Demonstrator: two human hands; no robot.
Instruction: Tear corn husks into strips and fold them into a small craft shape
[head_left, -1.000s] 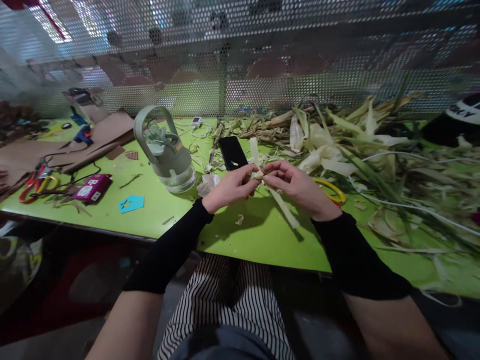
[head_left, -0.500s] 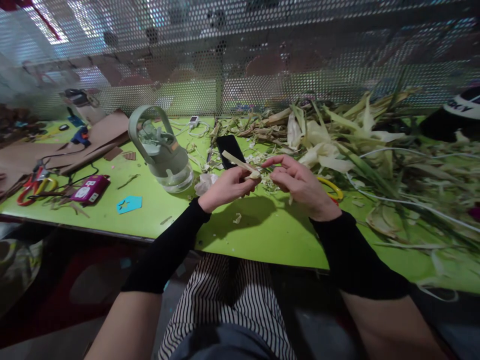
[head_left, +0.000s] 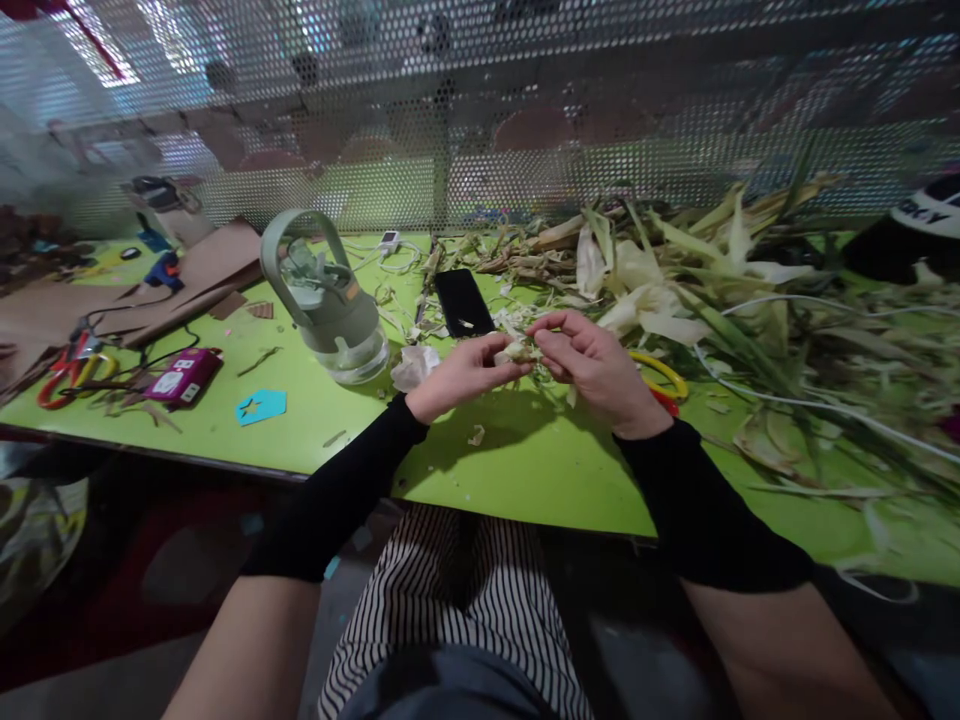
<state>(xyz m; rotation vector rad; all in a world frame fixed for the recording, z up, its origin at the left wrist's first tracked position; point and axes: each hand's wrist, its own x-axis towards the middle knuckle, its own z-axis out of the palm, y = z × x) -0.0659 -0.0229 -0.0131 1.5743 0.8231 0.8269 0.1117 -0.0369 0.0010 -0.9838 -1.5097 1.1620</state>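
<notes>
Over the middle of the green table (head_left: 525,480), my left hand (head_left: 469,375) pinches a small pale piece of husk (head_left: 516,350) between thumb and fingers. My right hand (head_left: 589,365) is closed at the right side of that piece, its thumb and index finger pressed together; what they grip is too small to make out. A black phone (head_left: 463,302) lies just behind my hands. Beside my left wrist is a crumpled whitish scrap (head_left: 415,367). Yellow and red scissor handles (head_left: 660,378) show behind my right hand.
A green-lidded bottle (head_left: 330,310) stands to the left. Farther left are a blue tag (head_left: 261,406), a magenta box (head_left: 185,377), scissors (head_left: 75,372), a glue gun (head_left: 163,270) and brown paper (head_left: 217,258). Husks (head_left: 652,290) and a white cable (head_left: 795,400) spread across the right.
My hands have come together, my left hand moving slightly right. The long pale strip that stuck up from the piece in my left hand no longer shows standing out over the phone.
</notes>
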